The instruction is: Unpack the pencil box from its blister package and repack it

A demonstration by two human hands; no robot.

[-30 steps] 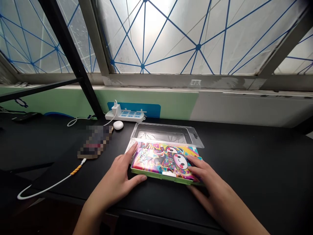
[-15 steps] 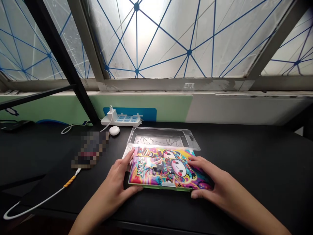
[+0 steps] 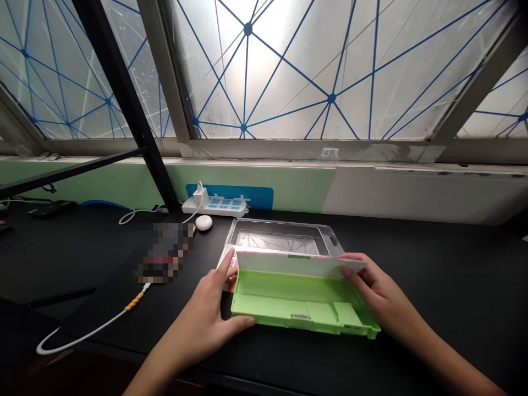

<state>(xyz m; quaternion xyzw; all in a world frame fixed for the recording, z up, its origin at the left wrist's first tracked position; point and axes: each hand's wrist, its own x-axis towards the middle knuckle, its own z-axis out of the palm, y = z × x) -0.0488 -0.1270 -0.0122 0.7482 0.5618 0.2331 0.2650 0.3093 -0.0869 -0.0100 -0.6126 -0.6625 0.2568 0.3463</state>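
A green pencil case [image 3: 284, 289] stands with its lid up on the black desk, in the middle of the head view. Inside, its tray is bare, with a small raised section toward the right. My left hand [image 3: 206, 308] grips the left end, thumb at the front corner and fingers behind. At the right, my right hand [image 3: 385, 291] pinches the lid [image 3: 289, 264] between thumb and fingers, and the lid's plain white inner face is toward me. Behind the lid lies a clear plastic package [image 3: 334, 242], with part of a printed card showing at its left.
A pixelated phone-like device [image 3: 167, 253] lies to the left with a white cable [image 3: 88, 336] plugged in. A white power strip [image 3: 216, 205] and a round white case [image 3: 203, 223] sit at the back. A black post [image 3: 127, 104] slants up at the left, before the window.
The pencil case has opened: its colourful lid is swung up and back, showing the green inside. My right hand moved from the case's right end onto the lid. The view shifted slightly.
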